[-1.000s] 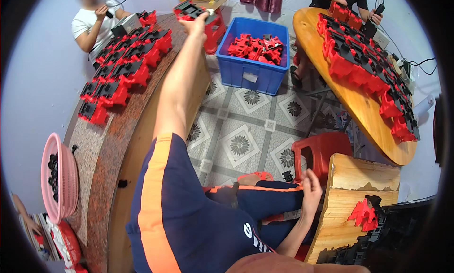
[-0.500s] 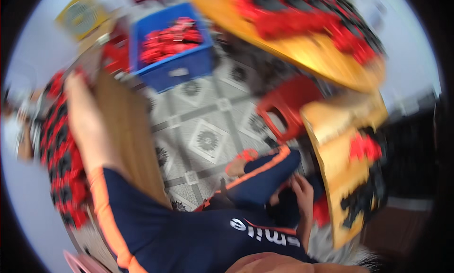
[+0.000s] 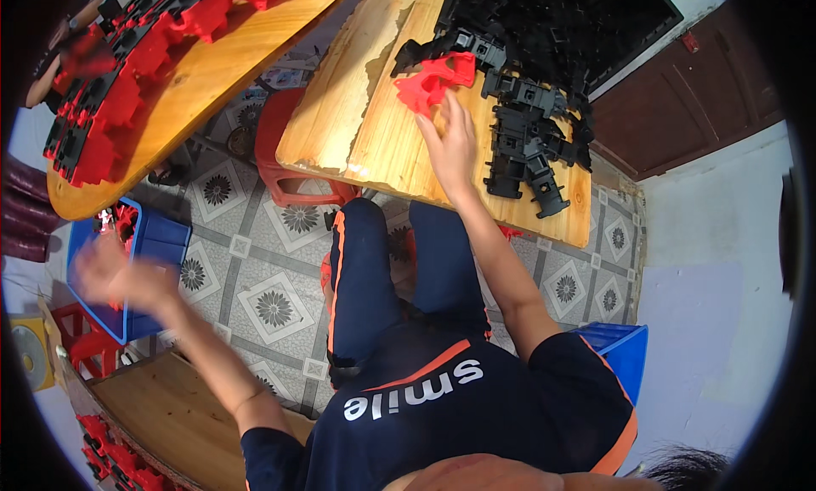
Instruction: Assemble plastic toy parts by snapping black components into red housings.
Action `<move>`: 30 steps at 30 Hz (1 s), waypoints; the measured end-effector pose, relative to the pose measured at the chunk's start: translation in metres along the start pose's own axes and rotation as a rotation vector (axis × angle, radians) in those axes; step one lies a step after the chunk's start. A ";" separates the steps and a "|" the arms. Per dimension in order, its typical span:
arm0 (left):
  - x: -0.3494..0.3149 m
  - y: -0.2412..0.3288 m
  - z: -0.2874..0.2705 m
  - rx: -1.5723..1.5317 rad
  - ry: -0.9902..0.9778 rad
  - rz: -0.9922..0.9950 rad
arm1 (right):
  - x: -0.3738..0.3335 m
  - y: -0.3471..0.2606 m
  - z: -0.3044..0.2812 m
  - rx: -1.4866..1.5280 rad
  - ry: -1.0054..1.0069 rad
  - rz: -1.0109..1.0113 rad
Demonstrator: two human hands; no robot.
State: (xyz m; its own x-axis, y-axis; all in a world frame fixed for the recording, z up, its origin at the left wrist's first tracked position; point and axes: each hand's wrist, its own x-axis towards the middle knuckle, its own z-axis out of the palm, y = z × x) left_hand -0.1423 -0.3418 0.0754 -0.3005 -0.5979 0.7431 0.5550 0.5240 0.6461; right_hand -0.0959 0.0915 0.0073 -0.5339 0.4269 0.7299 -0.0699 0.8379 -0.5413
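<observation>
My right hand reaches over the wooden table, thumb and fingers stretched apart, fingertips at the near edge of some red moulded plastic parts. They appear to touch, with no closed grip visible. Just right of that hand lies a pile of black plastic parts, several of them overlapping. Out to the left, my left hand is smeared by motion in front of a blue crate; its fingers cannot be made out. Red pieces show inside the crate, partly hidden by the hand.
A curved wooden table at the upper left bears rows of red and black parts. A red plastic stool stands between the tables. Behind the black pile is a dark screen. Another blue crate sits at my right, a brown wooden surface lower left.
My view and body have turned right, toward the table with the black parts. My right hand has risen from my lap to the red parts; my left has left the red-and-black rows.
</observation>
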 end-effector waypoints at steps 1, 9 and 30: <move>-0.046 0.032 0.044 -0.015 -0.242 -0.136 | 0.012 0.012 0.017 -0.082 0.082 -0.030; -0.206 0.106 0.218 -0.280 -1.423 -0.589 | 0.019 0.011 -0.023 0.165 -0.457 -0.069; -0.192 0.109 0.123 -0.131 -1.641 -0.722 | 0.147 0.026 0.045 0.150 -1.093 0.097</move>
State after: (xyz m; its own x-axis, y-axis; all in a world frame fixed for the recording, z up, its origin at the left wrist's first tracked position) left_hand -0.1199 -0.0952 0.0246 -0.8243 0.5293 -0.2011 0.0062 0.3635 0.9316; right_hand -0.2144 0.1607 0.0818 -0.9938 -0.1036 -0.0404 -0.0492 0.7360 -0.6752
